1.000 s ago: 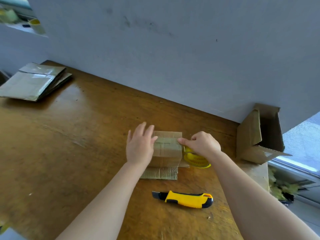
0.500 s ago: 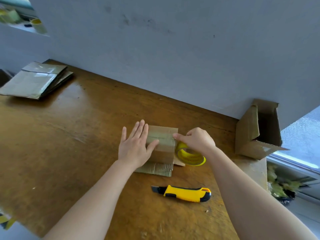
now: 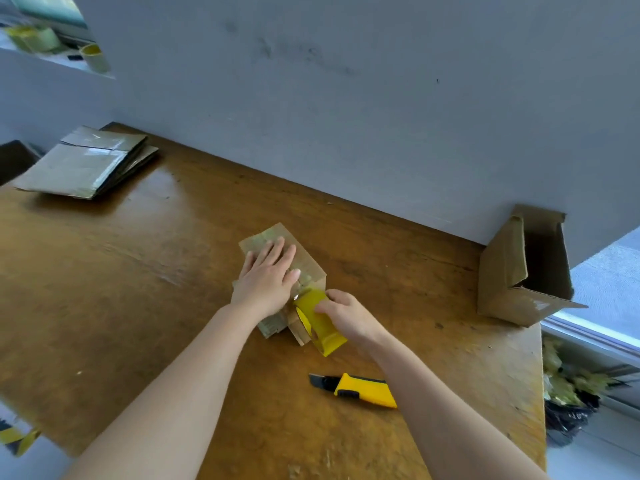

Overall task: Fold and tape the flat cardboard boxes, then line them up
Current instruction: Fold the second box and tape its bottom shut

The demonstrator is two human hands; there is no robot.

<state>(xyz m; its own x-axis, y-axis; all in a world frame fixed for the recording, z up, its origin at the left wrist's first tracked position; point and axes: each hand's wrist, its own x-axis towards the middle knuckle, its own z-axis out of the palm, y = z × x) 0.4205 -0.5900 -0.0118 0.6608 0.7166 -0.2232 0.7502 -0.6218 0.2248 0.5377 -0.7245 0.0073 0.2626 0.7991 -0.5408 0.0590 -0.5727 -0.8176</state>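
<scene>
Here, the left hand (image 3: 268, 284) lay flat, its straight fingers pressing on top of a small cardboard box (image 3: 306, 263), while the right hand (image 3: 346, 315) gripped a yellow tape roll (image 3: 320, 327), fingers curled round it, held against the box's near end. The two hands were just beside each other. The box sat about midway across the wooden worktop (image 3: 138, 289), askew to its edges. A yellow utility knife (image 3: 360, 389) lay nearer the front edge, apart from the roll. A stack of flat cardboard boxes (image 3: 86, 164) rested at the far left corner, and an open folded box (image 3: 509, 271) stood on its side at the far right corner, against the wall (image 3: 346, 116)
</scene>
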